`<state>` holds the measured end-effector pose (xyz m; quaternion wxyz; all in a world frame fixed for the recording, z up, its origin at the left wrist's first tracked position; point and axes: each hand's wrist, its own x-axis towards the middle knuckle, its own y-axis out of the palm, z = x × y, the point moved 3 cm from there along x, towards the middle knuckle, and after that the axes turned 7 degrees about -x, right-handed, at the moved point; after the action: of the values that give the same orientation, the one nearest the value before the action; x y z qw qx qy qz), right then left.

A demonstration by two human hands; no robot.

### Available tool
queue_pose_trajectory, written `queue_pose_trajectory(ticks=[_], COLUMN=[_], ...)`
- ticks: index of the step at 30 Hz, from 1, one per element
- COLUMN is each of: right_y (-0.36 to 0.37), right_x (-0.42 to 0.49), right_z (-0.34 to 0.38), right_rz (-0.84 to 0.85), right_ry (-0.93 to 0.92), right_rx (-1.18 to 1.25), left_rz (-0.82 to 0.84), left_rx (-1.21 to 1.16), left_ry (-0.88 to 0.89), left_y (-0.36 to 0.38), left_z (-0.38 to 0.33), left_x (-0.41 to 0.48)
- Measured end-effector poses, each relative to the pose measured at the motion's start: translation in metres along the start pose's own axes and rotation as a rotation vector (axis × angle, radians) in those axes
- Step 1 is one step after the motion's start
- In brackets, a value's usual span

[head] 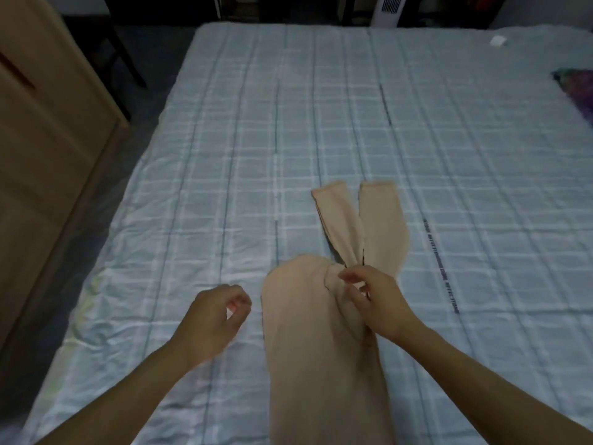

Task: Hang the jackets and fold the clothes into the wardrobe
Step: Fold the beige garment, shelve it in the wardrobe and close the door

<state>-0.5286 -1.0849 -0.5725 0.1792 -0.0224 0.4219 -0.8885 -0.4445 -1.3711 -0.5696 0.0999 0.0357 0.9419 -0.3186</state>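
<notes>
Nearest, the peach pants (305, 348) are lying flat on the bed (224, 155), with their broad part running off the near edge of view, right of centre. Both bare forearms are reaching in from the near corners.

The right hand (375, 303) is sitting palm down over the pants where the broad part is meeting the two legs. Its thumb and fingertips (345, 277) are pinching a bunched fold of the fabric, a narrow grip with cloth in it. The left hand (211, 319) is hovering just left of the pants, apart from them. Its fingers are curling loosely toward the thumb and holding nothing.

The pants' long axis is running near to far, leaning slightly right toward the far end. The two legs are pointing far and fanning into a narrow V, with the cuffs lying side by side and slightly apart. The left leg is overlapping the right one near the pinch.

The bed is wearing a pale checked sheet, wrinkling toward the near left. A wooden cabinet (38, 139) is standing along the left, with dark floor (154, 53) between it and the bed. A purple patterned cloth (577, 91) is showing at the right edge. A small white item (497, 41) is lying on the far right of the bed. A white appliance (388, 9) is standing beyond the far edge.
</notes>
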Motion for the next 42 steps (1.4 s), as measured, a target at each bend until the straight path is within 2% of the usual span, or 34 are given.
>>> queue_pose_trajectory(ticks=[6, 10, 12, 14, 17, 21, 23, 25, 27, 29, 33, 37, 42], right_y=[0.039, 0.062, 0.073, 0.081, 0.084, 0.077, 0.073, 0.070, 0.071, 0.073, 0.069, 0.062, 0.053], right_x=[0.062, 0.096, 0.103, 0.104, 0.095, 0.076, 0.069, 0.066, 0.066, 0.064, 0.058, 0.060, 0.073], right_z=[-0.021, -0.025, -0.028, -0.030, -0.031, -0.031, -0.031, -0.033, -0.036, -0.041, -0.046, -0.048, -0.064], right_rz=[-0.022, 0.266, 0.410, 0.468, 0.427, 0.203, 0.091, 0.038, 0.057, 0.157, 0.276, 0.281, 0.363], right_ry=[-0.035, -0.078, -0.081, -0.114, -0.175, -0.329, -0.387, -0.417, -0.463, -0.509, -0.496, -0.404, -0.254], right_rx=[0.011, -0.104, -0.224, -0.350, -0.370, -0.239, -0.227, -0.265, -0.298, -0.295, -0.274, -0.187, -0.411], left_rz=[0.040, 0.147, 0.179, 0.220, 0.266, 0.064, 0.014, 0.057, 0.143, 0.229, 0.345, 0.277, 0.155], left_rx=[-0.032, -0.190, -0.137, -0.046, -0.095, -0.134, -0.168, -0.236, -0.290, -0.320, -0.080, -0.183, -0.153], left_ry=[-0.092, -0.203, -0.198, -0.178, -0.087, 0.227, 0.257, 0.204, 0.166, 0.163, 0.210, 0.159, 0.067], left_y=[0.032, 0.055, 0.065, 0.072, 0.082, 0.081, 0.079, 0.078, 0.077, 0.076, 0.080, 0.078, 0.078], left_z=[0.043, 0.048, 0.048, 0.046, 0.041, 0.037, 0.038, 0.040, 0.040, 0.040, 0.045, 0.043, 0.036], left_x=[0.080, 0.116, 0.126, 0.130, 0.127, 0.112, 0.108, 0.107, 0.106, 0.104, 0.094, 0.096, 0.109])
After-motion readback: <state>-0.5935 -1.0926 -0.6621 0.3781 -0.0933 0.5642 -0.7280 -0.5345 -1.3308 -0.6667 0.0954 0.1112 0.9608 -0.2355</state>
